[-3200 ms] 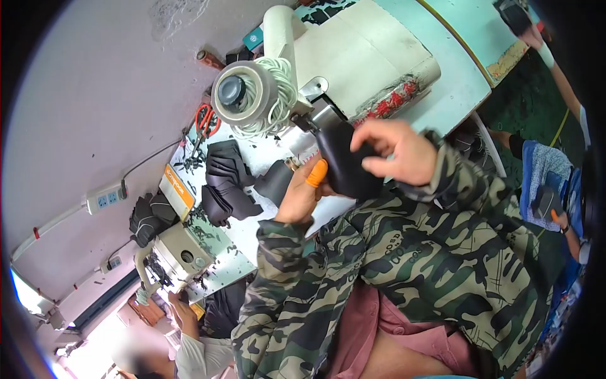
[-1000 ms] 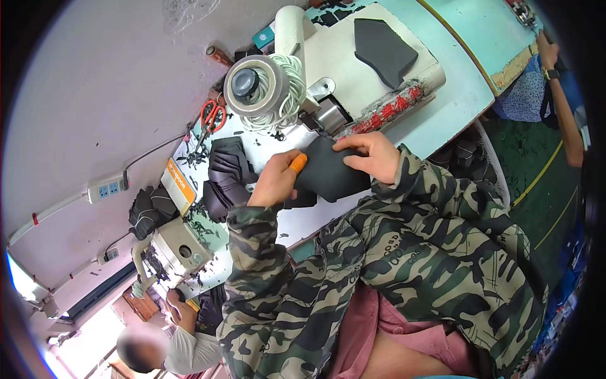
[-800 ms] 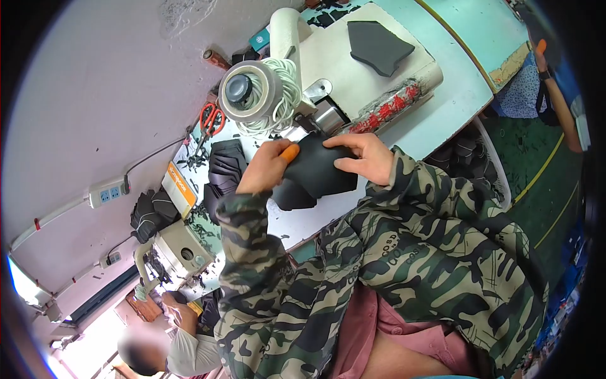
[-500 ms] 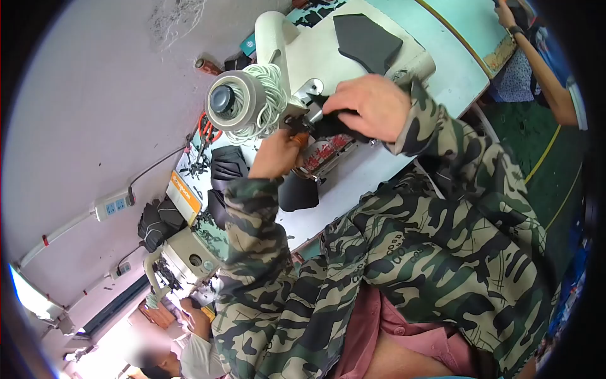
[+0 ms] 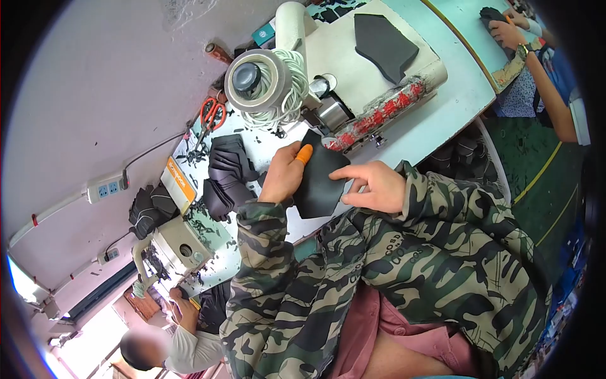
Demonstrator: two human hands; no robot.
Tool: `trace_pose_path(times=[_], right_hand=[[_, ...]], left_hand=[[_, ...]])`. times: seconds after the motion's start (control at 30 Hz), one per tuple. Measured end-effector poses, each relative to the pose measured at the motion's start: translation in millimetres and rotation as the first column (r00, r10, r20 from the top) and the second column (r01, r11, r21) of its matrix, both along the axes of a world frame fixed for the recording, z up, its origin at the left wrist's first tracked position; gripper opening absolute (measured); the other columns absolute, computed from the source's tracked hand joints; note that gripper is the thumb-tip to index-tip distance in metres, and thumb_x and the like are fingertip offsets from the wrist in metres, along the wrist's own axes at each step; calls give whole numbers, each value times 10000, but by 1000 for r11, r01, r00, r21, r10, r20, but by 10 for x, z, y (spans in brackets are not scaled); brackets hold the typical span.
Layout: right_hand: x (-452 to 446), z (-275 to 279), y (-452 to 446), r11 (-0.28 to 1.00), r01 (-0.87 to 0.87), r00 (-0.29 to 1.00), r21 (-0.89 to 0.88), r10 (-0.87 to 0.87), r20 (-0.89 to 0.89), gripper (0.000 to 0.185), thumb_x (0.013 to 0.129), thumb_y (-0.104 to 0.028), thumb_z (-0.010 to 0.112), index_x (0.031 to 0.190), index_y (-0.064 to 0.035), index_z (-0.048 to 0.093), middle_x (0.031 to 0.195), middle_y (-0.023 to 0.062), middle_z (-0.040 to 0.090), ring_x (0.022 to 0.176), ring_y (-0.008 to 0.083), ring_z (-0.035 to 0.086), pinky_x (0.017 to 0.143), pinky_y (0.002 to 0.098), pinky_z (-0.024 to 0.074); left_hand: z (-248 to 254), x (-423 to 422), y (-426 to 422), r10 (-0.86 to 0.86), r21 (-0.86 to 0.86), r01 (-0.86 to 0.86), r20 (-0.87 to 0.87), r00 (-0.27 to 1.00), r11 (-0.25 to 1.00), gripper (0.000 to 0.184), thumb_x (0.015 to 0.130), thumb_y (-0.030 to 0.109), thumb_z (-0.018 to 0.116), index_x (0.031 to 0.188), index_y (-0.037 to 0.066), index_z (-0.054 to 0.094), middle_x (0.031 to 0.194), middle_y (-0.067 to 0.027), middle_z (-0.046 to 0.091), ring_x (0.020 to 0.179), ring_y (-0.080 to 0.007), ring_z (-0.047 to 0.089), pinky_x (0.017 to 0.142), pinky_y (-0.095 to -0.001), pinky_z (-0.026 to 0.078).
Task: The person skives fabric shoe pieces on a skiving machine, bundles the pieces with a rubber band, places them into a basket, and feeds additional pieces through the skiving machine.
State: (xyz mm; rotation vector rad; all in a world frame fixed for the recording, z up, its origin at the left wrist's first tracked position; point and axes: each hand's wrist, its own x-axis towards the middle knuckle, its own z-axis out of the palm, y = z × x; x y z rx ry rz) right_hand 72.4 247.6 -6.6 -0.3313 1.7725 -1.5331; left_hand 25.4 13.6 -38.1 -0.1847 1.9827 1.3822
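A flat, dark leather-like piece (image 5: 320, 189) lies over the white table's front edge, below the machine. My left hand (image 5: 285, 172) grips its left side, the thumb on top in an orange finger cover (image 5: 305, 153) and the other fingers mostly hidden. My right hand (image 5: 377, 186) is at the right edge of the piece, index finger stretched out to touch it and the other fingers loosely bent and apart. Just above stands a cream machine (image 5: 353, 69) with a shiny metal part (image 5: 334, 115) and a red-marked front edge. Another dark cut piece (image 5: 385, 47) rests on its top.
White cord (image 5: 291, 88) hangs around a round spool (image 5: 246, 77). Left of my hands are stacked dark pieces (image 5: 227, 174), red-handled scissors (image 5: 211, 117) and scattered scraps. A second machine (image 5: 180, 249) and a person (image 5: 196, 347) are lower left; another person's hand (image 5: 507, 35) is upper right.
Both hands have come away from the machine, down towards my body. The dark piece, mostly covered before, now shows flat between them. The view has shifted slightly.
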Motion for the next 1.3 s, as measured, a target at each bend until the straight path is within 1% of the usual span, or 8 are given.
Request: trace_pose_path(times=[0.47,0.63,0.73,0.8,0.93,1.03,1.23,1.3], right_hand=[[-20,206,50,954,274,961,-121,-269,55,628,836,-256,695,1319,51,435,1193,197,592,885,200,667,776,302,528],[-316,-259,373,766,632,775,-114,-627,81,572,837,-176,684,1290,78,444,1089,177,628,882,147,628,805,271,500],[-677,16,464,944,317,936,-88,-326,-129,356,797,-94,668,1104,68,591,889,127,681,835,125,626,790,278,492],[-918,317,631,902,428,669,-55,-358,-652,271,819,-92,645,1071,7,639,952,116,687,851,200,645,805,306,495],[-1522,112,1213,878,472,271,73,-66,-960,212,797,-73,616,1002,-42,660,980,114,667,940,270,629,877,363,476],[-1401,-234,1343,736,603,106,307,307,-946,218,772,-76,612,983,-59,663,993,118,666,932,304,621,873,391,475],[-560,123,665,936,342,690,85,-188,-699,225,766,-102,643,984,-56,675,1070,122,653,1018,284,610,887,396,479],[-418,18,493,996,58,857,-73,-87,-508,228,777,-113,655,993,-45,679,1115,132,640,1026,288,613,884,379,483]], left_hand=[[337,-637,176,-280,-240,306,136,950,922,340,957,203,511,1119,-75,621,921,-118,681,698,-142,636,618,-263,509],[227,-573,183,-224,-96,232,94,970,968,253,949,145,468,812,-19,603,507,-64,529,365,-127,457,360,-255,341],[148,-398,55,-12,119,13,-3,1000,993,237,941,159,473,863,-20,607,583,-62,567,361,-109,445,361,-245,337],[12,-315,-257,-115,-281,-25,-471,875,959,209,924,198,526,964,17,622,650,-112,623,433,-197,550,421,-304,426],[-300,142,-749,-650,-879,315,6,760,359,376,830,378,648,1102,118,638,878,-148,676,798,-359,654,676,-476,510],[-465,298,-797,-628,-871,227,-112,770,435,366,779,364,706,1047,124,642,935,-127,652,818,-351,650,676,-460,506],[-394,430,-697,-741,-910,3,-336,581,414,372,720,321,755,1024,123,669,929,-128,655,757,-346,644,655,-436,511],[-254,356,-631,-643,-800,313,-115,757,511,281,745,241,753,945,63,667,896,-117,671,681,-293,646,633,-396,520]])
